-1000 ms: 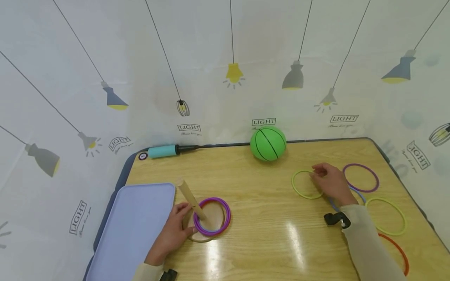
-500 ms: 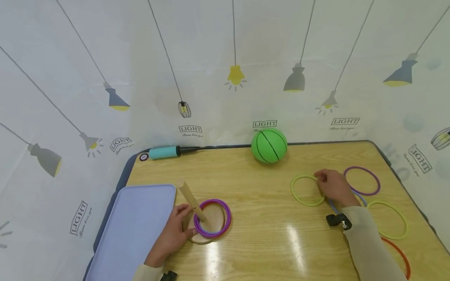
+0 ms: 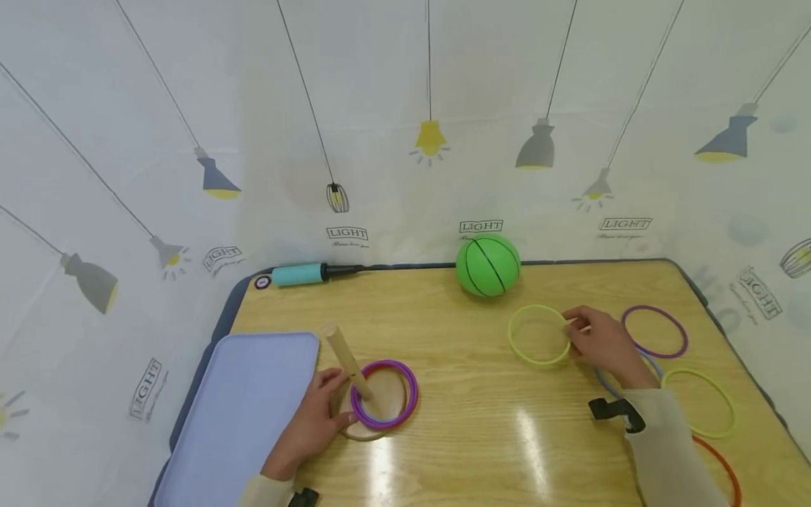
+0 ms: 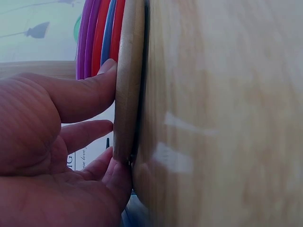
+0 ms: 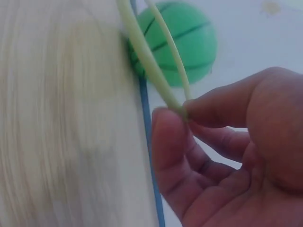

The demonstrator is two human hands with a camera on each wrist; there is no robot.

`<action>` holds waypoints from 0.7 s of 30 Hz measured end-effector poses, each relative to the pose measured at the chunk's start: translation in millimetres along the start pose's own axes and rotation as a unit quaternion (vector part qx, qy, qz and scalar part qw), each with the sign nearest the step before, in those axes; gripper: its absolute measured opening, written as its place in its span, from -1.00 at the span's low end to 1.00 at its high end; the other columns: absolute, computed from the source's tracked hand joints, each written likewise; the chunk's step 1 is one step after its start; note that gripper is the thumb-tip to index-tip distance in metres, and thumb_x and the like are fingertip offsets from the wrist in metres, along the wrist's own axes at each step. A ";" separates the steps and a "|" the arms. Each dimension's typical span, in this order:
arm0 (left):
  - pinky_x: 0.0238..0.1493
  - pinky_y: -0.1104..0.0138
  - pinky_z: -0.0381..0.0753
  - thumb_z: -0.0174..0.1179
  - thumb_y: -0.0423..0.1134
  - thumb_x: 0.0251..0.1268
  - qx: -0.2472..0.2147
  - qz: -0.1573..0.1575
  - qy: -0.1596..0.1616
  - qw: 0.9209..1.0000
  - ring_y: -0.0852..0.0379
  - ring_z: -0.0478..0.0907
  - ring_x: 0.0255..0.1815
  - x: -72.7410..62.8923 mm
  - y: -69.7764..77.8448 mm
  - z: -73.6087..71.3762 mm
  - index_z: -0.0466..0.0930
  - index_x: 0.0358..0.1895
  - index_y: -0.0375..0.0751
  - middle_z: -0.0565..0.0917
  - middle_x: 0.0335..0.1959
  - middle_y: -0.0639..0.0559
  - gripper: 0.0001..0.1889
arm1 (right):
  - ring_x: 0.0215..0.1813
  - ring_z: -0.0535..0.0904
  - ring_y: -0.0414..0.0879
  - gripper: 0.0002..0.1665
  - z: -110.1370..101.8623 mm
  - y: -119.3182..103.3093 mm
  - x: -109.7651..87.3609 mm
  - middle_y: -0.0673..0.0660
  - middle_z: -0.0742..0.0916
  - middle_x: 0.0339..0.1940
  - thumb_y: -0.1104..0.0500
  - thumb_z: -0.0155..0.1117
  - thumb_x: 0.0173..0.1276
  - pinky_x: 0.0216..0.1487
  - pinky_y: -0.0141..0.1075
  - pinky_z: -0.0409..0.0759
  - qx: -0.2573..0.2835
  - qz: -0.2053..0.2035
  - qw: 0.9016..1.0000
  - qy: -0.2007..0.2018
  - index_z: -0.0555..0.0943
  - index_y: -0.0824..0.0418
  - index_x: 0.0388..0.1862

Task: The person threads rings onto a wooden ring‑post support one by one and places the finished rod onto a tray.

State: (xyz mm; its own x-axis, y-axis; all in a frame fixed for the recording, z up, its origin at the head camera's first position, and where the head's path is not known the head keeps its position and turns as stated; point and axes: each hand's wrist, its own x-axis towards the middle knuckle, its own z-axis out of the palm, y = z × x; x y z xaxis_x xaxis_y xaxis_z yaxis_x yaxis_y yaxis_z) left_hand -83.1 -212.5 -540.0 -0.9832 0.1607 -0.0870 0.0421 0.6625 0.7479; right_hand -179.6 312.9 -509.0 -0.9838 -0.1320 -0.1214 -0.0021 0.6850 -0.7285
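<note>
My right hand (image 3: 605, 345) pinches a yellow-green ring (image 5: 150, 64) between thumb and fingertips, its rim lifted off the table with the far side pointing left. On the left, a wooden ring toss stand (image 3: 346, 359) has an upright post and a round base (image 4: 129, 85). Stacked round the post are purple rings (image 3: 413, 405), with red and blue ones beneath, nearest the base in the left wrist view. The left hand (image 3: 310, 422) holds the edge of this base, thumb on its upper side and fingers at the rim.
A lilac tray (image 3: 253, 394) lies left of the stand. At the back are a turquoise pump (image 3: 298, 274) and a green ball (image 3: 488, 265). Purple (image 3: 686, 338), blue (image 3: 607, 384), yellow-green (image 3: 733, 415) and red (image 3: 728, 468) rings lie at right, partly behind my right arm.
My right hand has taken hold of the yellow-green ring and raised it from the table, shifting it slightly left. The left hand stays on the stand's base.
</note>
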 end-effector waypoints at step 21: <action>0.59 -0.25 0.22 0.55 -0.37 0.11 -0.005 -0.007 -0.004 1.000 -0.41 0.28 0.56 2.8 -0.9 1.6 0.44 0.51 -0.36 0.38 0.49 -0.31 -0.17 | -0.38 0.77 -0.10 -0.55 30.3 -87.8 -21.7 0.25 0.71 -0.16 0.26 0.16 0.65 -0.30 -0.20 0.81 0.238 -0.107 0.965 -0.012 0.43 0.45 0.39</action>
State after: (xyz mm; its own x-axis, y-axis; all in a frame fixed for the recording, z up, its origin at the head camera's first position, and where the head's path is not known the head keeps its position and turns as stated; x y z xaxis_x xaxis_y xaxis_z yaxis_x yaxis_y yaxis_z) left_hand -85.6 -211.5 -542.0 -0.9821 0.1573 -0.1039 0.0257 0.6578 0.7528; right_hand -152.7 233.9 -462.8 -0.9657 -0.2537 0.0548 -0.1164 0.2345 -0.9651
